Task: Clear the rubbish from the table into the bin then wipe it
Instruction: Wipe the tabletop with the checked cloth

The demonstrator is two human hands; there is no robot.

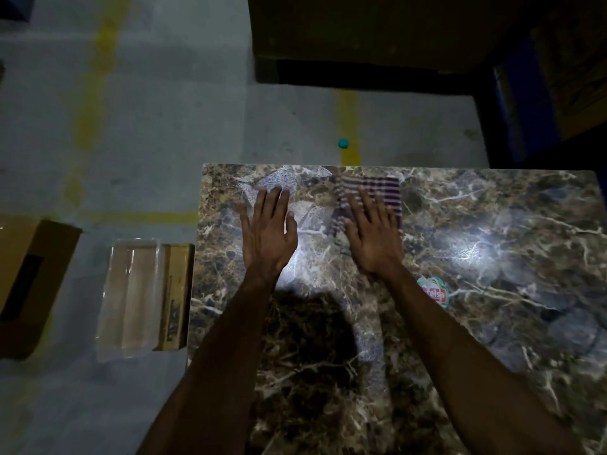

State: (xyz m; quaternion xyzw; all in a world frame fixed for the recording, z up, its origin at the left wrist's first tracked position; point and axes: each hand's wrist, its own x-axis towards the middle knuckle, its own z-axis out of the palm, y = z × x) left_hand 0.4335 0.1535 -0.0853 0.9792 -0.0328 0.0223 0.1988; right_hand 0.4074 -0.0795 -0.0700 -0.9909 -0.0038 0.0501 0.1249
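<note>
Two flat, unclenched grips on glossy veined marble table [492,244], right hand [374,238] atop striped woven cloth [387,192].

- A teal bottle cap [343,143] lies on the grey floor, beyond the fingertips of both hands, on a yellow floor line [348,126].
- A clear plastic tray [131,297] sits on the floor out to the left of the left hand.
- A narrow cardboard box [174,297] lies just beside it.
- A larger cardboard box [29,284] lies further left.
- A round sticker [435,294] shows just right of the right wrist.
</note>
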